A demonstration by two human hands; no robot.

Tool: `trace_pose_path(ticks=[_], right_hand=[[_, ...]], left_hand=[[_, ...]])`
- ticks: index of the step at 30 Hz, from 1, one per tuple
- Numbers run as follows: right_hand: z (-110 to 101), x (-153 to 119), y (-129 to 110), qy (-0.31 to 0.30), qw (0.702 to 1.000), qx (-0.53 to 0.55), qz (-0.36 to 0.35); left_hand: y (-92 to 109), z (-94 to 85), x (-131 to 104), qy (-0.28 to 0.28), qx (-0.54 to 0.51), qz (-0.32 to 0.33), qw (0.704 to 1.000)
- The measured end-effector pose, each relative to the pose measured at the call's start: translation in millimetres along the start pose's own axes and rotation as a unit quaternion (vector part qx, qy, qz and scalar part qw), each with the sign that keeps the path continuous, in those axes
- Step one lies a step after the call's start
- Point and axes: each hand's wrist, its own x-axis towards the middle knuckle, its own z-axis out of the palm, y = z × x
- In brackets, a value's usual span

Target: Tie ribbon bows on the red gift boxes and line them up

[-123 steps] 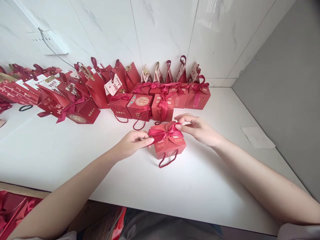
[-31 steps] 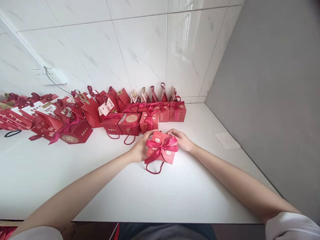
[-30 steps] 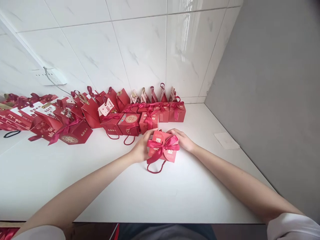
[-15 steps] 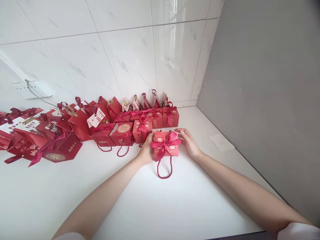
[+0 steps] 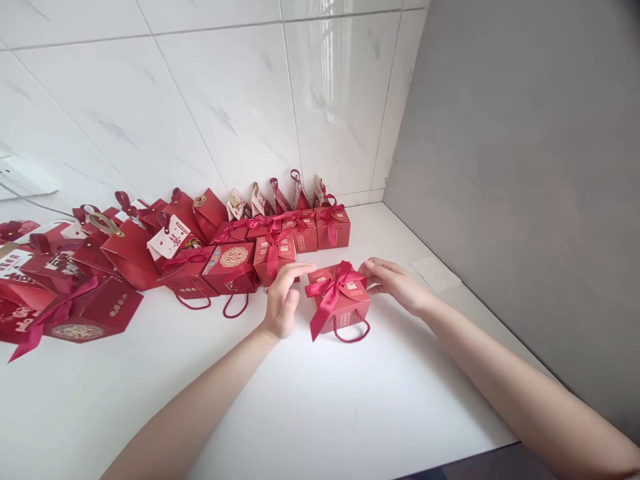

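At the far left, the edge of your view is cutting off one white wall socket (image 5: 25,177), which was showing whole half a second ago. Below it, red gift bags (image 5: 133,253) are crowding the desk (image 5: 350,400), overlapping too much to count; their pale panels (image 5: 170,239) are carrying printed Chinese characters too small to read surely. One many-sided box (image 5: 107,310) is standing in front, wearing a ribbon, a round gold emblem (image 5: 77,331) and a short line of gold characters.

Next, three boxes (image 5: 230,267) are forming a front row, the middle one showing another round emblem, with two rope loops (image 5: 236,316) hanging before them. Four ribboned boxes (image 5: 301,232) are standing just behind, and five small peaked bags (image 5: 300,193) are rising behind those.

Your left hand (image 5: 283,303) is hovering just beside the gift box (image 5: 325,323), its grip spread, thumb apart from fingers; half a second ago it was cupping the box's left side. The gift box is sitting on the desk between your hands, wearing one bow (image 5: 336,288) and gold characters, its front face showing more than before. Your right hand (image 5: 395,283) is touching its right side; I cannot tell whether that grip is pinching. Farther right, one white paper (image 5: 436,273) is lying flat.
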Motion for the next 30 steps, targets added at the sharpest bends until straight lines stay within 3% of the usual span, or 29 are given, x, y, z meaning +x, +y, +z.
trace_pose_path(ticks=[4,7,11,16,20,25,30], right_hand=[[6,-23,-10,-0.029,1.000,-0.008,-0.008],[10,-29,-9,-0.035,0.999,-0.013,-0.018],[12,-35,-13,-0.055,0.998,-0.024,-0.024],[14,-38,-16,-0.062,0.998,-0.018,-0.007],[10,-36,-7,-0.094,0.993,0.037,0.060],[3,-34,1,-0.177,0.969,0.063,0.163],[0,-34,1,-0.188,0.973,0.058,0.125]], left_hand=[[21,11.2,11,-0.050,0.047,-0.087,0.994],[31,18.0,16,-0.058,0.099,-0.131,0.985],[34,19.4,20,-0.102,0.143,-0.125,0.977],[28,16.1,21,-0.127,0.101,-0.127,0.979],[24,15.3,20,-0.137,0.095,-0.122,0.978],[26,11.7,23,-0.157,0.098,-0.149,0.971],[29,0.0,32,-0.183,0.093,-0.190,0.960]])
